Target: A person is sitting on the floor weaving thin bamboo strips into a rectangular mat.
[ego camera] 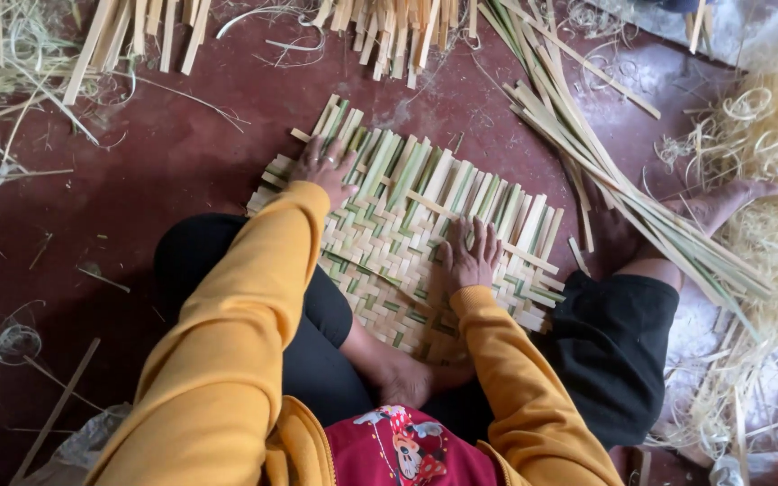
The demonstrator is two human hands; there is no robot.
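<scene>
head view: both hands (324, 166) (470, 255) flat, open, on woven bamboo mat (407, 234), loose strips (605, 171) beside.

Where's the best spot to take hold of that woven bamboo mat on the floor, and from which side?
Probably the far edge of the woven bamboo mat, coming from above. There the loose strip ends stick out unwoven and free to pinch. The near edge lies under the legs, and the left hand and right hand press the mat flat.

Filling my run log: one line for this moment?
left hand: flat on woven bamboo mat | right hand: pressing mat | loose strips: right
</scene>
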